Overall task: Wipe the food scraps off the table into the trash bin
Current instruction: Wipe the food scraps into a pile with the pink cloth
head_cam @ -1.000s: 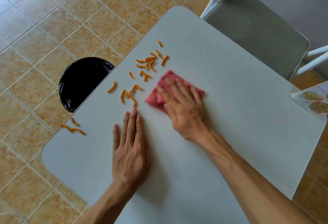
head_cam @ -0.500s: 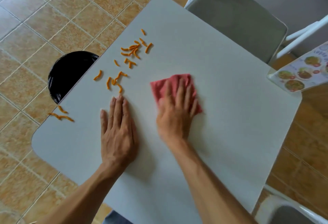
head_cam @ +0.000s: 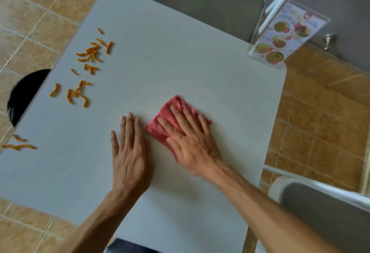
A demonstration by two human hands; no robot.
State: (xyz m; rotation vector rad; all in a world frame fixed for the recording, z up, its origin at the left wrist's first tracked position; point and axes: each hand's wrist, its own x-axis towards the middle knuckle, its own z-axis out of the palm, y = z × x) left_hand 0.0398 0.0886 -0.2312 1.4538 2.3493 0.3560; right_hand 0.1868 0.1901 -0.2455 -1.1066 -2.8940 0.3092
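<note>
Head view: both hands flat on the table point(head_cam: 200, 68), right hand on the cloth, scraps off to the left.

Right hand point(head_cam: 190, 136) lies open, fingers spread, palm pressed down on a folded red cloth point(head_cam: 172, 108); nothing gripped, the cloth pinned under it and showing past the fingertips and thumb side. Left hand point(head_cam: 130, 152) lies open and flat on the bare table, fingers together, just left of the cloth, holding nothing. Orange food scraps point(head_cam: 90, 56) lie scattered along the table's left edge, well apart from the cloth; a few more point(head_cam: 19, 145) sit at the near-left edge. Black trash bin point(head_cam: 24, 90) stands on the floor beside that left edge, partly hidden under it. A menu stand point(head_cam: 286, 36) sits at the table's far-right corner.
</note>
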